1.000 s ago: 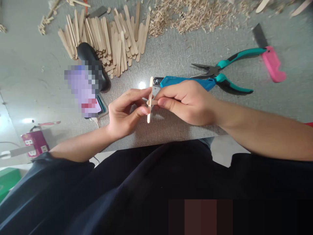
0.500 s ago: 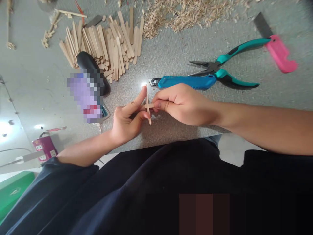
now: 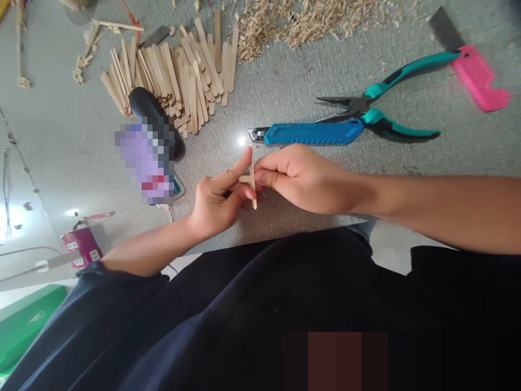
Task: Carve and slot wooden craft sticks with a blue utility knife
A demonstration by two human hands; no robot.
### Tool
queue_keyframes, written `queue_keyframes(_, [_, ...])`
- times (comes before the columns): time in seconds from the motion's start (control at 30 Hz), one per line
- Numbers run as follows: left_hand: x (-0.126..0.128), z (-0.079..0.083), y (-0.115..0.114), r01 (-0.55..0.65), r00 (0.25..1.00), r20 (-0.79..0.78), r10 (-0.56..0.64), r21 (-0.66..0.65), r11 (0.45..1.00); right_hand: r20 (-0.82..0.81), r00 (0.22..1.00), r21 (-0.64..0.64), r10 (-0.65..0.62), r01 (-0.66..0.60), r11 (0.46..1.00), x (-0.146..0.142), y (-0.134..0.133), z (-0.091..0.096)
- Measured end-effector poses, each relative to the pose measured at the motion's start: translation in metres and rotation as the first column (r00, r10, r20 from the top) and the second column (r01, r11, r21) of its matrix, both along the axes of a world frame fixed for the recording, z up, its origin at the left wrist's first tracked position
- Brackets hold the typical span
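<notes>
Two wooden craft sticks cross each other between my hands. My left hand (image 3: pixel 220 203) grips the upright craft stick (image 3: pixel 253 163), its thumb and a finger spread along the stick's length. The crosswise craft stick (image 3: pixel 246 178) pokes out to the left of the upright one. My right hand (image 3: pixel 305 179) is closed in a pinch at the crossing, on the right end of the crosswise stick, which its fingertips hide. Just beyond my hands lies a blue utility knife (image 3: pixel 313 133) with its blade tip out to the left.
Needle-nose pliers (image 3: pixel 360 106) lie behind the knife, near a pink-handled folding blade (image 3: pixel 480 81). A pile of craft sticks (image 3: pixel 191 81) spreads at the back left, beside a black rounded object (image 3: pixel 148 103) and a blurred-out phone (image 3: pixel 142 157). Wood shavings (image 3: pixel 301 24) cover the far edge.
The crosswise stick now sticks out left of the upright one; before, it showed mostly on the right. My right fingertips have come up against the upright stick. The view has shifted slightly.
</notes>
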State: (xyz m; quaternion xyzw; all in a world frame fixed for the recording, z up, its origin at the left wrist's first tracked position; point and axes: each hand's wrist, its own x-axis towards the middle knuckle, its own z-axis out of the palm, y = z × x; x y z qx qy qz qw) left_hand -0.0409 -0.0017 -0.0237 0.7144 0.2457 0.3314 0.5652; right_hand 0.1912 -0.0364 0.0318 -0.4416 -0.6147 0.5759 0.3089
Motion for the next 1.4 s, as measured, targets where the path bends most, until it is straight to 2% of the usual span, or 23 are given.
queue_keyframes(0.13, [0.003, -0.005, 0.003, -0.05, 0.994, 0.088, 0.065, -0.161, 0.986, 0.059, 0.998, 0.081, -0.005, 0.0, 0.997, 0.001, 0.002, -0.001])
queue_keyframes(0.23, [0.007, 0.002, 0.004, -0.017, 0.974, 0.213, 0.073, -0.256, 0.966, 0.119, 0.992, 0.237, -0.051, 0.021, 0.971, 0.008, 0.005, -0.002])
queue_keyframes(0.3, [0.009, 0.01, 0.003, 0.005, 0.971, 0.228, 0.067, -0.298, 0.954, 0.166, 0.983, 0.334, -0.078, 0.018, 0.942, 0.013, 0.006, -0.004])
queue_keyframes(0.4, [0.011, 0.018, 0.002, 0.05, 0.979, 0.205, 0.019, -0.327, 0.944, 0.229, 0.972, 0.432, -0.053, -0.052, 0.901, 0.018, 0.007, -0.009])
queue_keyframes(0.57, [0.012, 0.02, 0.002, -0.001, 0.977, 0.203, 0.066, -0.305, 0.952, 0.229, 0.973, 0.493, -0.01, -0.107, 0.863, 0.026, 0.011, -0.016])
queue_keyframes(0.77, [0.013, 0.021, 0.005, 0.047, 0.969, 0.246, 0.028, -0.293, 0.955, 0.272, 0.962, 0.659, 0.003, -0.188, 0.728, 0.035, 0.018, -0.018])
queue_keyframes(1.0, [0.012, 0.013, 0.006, 0.055, 0.959, 0.284, 0.006, -0.204, 0.977, 0.315, 0.948, 0.723, -0.031, -0.219, 0.655, 0.035, 0.015, -0.019])
queue_keyframes(1.13, [0.011, 0.011, 0.007, 0.071, 0.955, 0.297, -0.003, -0.217, 0.974, 0.411, 0.911, 0.671, -0.016, -0.291, 0.682, 0.038, 0.016, -0.02])
queue_keyframes(1.27, [0.01, 0.013, 0.01, 0.083, 0.981, 0.187, -0.043, -0.21, 0.974, 0.497, 0.868, 0.608, -0.001, -0.347, 0.714, 0.038, 0.015, -0.02])
queue_keyframes(1.4, [0.01, 0.016, 0.012, 0.097, 0.989, 0.125, -0.074, -0.187, 0.978, 0.485, 0.875, 0.63, -0.008, -0.342, 0.697, 0.038, 0.011, -0.023])
